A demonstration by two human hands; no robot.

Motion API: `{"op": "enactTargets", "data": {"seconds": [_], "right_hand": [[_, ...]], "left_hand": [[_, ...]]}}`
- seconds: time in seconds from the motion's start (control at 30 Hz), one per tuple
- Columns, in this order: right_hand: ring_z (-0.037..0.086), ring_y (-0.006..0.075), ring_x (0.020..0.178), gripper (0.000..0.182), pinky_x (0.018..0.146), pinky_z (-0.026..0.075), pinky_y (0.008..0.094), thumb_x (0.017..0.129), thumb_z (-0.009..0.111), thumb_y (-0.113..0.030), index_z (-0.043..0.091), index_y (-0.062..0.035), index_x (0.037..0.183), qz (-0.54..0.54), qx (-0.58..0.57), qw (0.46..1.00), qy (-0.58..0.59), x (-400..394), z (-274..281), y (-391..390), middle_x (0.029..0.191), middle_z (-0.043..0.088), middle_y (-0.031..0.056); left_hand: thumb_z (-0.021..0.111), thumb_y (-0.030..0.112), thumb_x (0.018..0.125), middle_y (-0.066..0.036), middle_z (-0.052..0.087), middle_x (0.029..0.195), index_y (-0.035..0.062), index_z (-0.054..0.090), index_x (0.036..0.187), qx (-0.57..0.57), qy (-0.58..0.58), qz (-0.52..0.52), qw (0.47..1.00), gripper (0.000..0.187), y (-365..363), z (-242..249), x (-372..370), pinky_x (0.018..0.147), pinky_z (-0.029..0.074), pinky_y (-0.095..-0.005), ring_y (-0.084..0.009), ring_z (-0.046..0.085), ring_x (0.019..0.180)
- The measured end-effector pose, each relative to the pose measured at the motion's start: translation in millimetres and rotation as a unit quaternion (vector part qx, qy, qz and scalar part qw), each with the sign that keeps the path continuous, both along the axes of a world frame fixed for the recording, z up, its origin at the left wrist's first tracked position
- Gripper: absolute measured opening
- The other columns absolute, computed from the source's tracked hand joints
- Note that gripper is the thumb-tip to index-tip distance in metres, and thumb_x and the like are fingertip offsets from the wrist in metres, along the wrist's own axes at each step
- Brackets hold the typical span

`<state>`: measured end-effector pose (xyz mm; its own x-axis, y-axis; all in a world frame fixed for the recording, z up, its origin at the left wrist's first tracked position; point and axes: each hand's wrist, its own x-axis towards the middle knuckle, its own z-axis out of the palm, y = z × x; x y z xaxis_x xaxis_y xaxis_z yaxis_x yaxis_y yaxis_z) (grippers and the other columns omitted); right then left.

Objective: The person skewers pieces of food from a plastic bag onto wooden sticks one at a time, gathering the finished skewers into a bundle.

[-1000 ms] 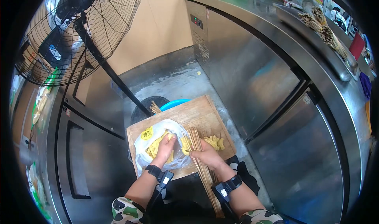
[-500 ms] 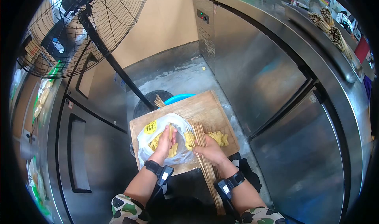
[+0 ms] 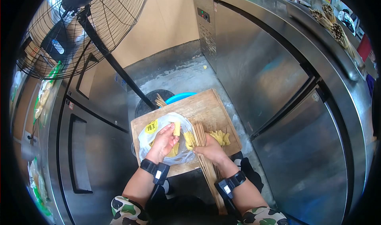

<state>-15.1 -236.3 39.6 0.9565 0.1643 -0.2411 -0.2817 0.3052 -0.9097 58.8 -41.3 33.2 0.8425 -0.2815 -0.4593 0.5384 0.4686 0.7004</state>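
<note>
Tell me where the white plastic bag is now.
In the head view, the white plastic bag sits on the left part of the wooden board, beneath the left hand and just left of the skewer bundle held in the right hand.

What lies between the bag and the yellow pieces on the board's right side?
The head view shows the sticks, held in the right hand, between the bag and those yellow pieces; a yellow clump sits left of the sticks.
</note>
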Motion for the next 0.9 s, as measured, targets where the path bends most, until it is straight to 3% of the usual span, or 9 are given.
{"op": "enactTargets", "data": {"seconds": [0.1, 0.27, 0.5, 0.7, 0.9], "right_hand": [[0.059, 0.0128, 0.079, 0.045, 0.069, 0.048, 0.025, 0.07, 0.064, 0.003, 0.049, 0.0007, 0.112, 0.017, 0.016, 0.999, 0.027, 0.5, 3.6, -1.6, 0.092, 0.061, 0.0065], [0.057, 0.01, 0.067, 0.038, 0.056, 0.047, 0.023, 0.071, 0.064, 0.005, 0.05, -0.0006, 0.106, 0.028, 0.014, 0.999, 0.027, 1.4, 9.9, 0.6, 0.083, 0.06, 0.0048], [0.056, 0.0084, 0.066, 0.038, 0.054, 0.045, 0.0213, 0.072, 0.063, 0.008, 0.049, -0.0015, 0.107, 0.054, 0.048, 0.997, 0.031, 1.7, 16.8, 1.3, 0.083, 0.059, 0.0035], [0.055, 0.008, 0.065, 0.038, 0.054, 0.044, 0.0212, 0.073, 0.063, 0.007, 0.049, -0.0012, 0.107, 0.039, 0.042, 0.998, 0.029, 1.9, 9.8, 3.5, 0.084, 0.058, 0.0032], [0.055, 0.0082, 0.065, 0.037, 0.054, 0.044, 0.0216, 0.073, 0.063, 0.006, 0.05, -0.0008, 0.107, 0.038, 0.016, 0.999, 0.03, 1.9, 11.0, 2.8, 0.084, 0.059, 0.0033]], "left_hand": [[0.058, 0.005, 0.086, -0.005, 0.063, 0.09, 0.0059, 0.059, 0.098, -0.007, 0.023, 0.021, 0.999, 0.012, -4.1, 6.4, -0.8, 0.065, 0.051, -0.0254, -0.0118, 0.058, 0.072], [0.06, 0.004, 0.084, -0.005, 0.063, 0.088, 0.0041, 0.059, 0.096, 0.071, -0.065, 0.04, 0.995, 0.011, -8.3, 17.4, -2.7, 0.068, 0.053, -0.0255, -0.0118, 0.06, 0.078], [0.061, 0.004, 0.084, -0.004, 0.062, 0.09, 0.0043, 0.059, 0.098, 0.115, -0.124, 0.055, 0.984, 0.014, -16.2, 9.4, 1.2, 0.07, 0.053, -0.026, -0.0116, 0.061, 0.081], [0.061, 0.004, 0.084, -0.004, 0.062, 0.089, 0.0055, 0.058, 0.097, 0.07, -0.127, 0.082, 0.986, 0.014, -20.7, 15.5, -3.9, 0.071, 0.053, -0.0258, -0.0126, 0.061, 0.082], [0.061, 0.005, 0.084, -0.003, 0.061, 0.085, 0.0055, 0.059, 0.094, 0.102, -0.156, 0.045, 0.981, 0.01, -16.0, 18.2, -6.3, 0.07, 0.054, -0.0262, -0.0104, 0.06, 0.078]]}}
